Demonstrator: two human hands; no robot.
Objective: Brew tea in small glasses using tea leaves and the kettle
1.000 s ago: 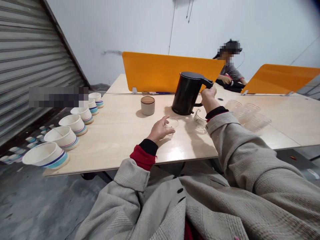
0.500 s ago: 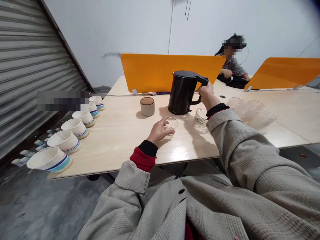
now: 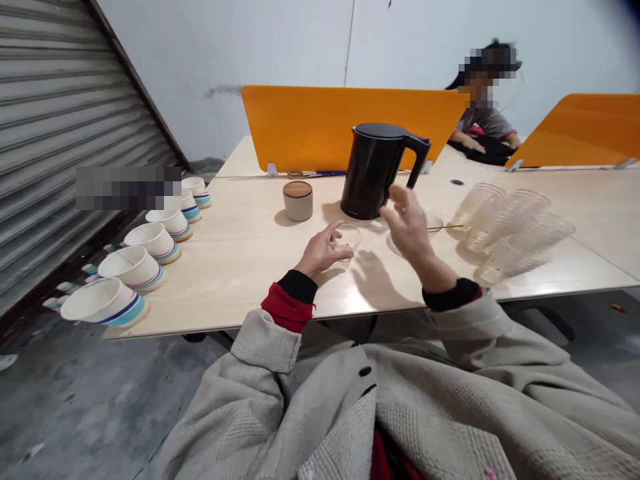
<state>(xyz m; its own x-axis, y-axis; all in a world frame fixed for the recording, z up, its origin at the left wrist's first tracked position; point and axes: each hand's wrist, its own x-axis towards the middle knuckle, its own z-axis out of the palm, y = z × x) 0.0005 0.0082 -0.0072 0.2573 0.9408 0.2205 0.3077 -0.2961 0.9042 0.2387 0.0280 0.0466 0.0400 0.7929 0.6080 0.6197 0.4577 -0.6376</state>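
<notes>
My left hand (image 3: pixel 320 252) has its thumb and fingers around the side of a small clear glass cup (image 3: pixel 354 235), which stands on the table. My right hand (image 3: pixel 409 223) is raised in front of the black electric kettle (image 3: pixel 367 177), slightly blurred, its fingers apart and nothing in them. The kettle sits upright on the table, its handle free. Partly hidden behind my right hand is a clear ribbed glass vessel (image 3: pixel 434 219), with a thin brown stick beside it. A grey canister with a wooden lid (image 3: pixel 299 202) stands left of the kettle.
Several white paper bowls (image 3: pixel 131 267) line the table's left edge. Stacks of clear plastic cups (image 3: pixel 513 220) lie on the right. Orange dividers (image 3: pixel 305 127) stand at the back, with a person (image 3: pixel 483 120) behind. Nearby is a table hole (image 3: pixel 457 182).
My right hand has let go of the kettle handle and come down toward me. My left hand stays at the glass cup. The view has shifted slightly.
</notes>
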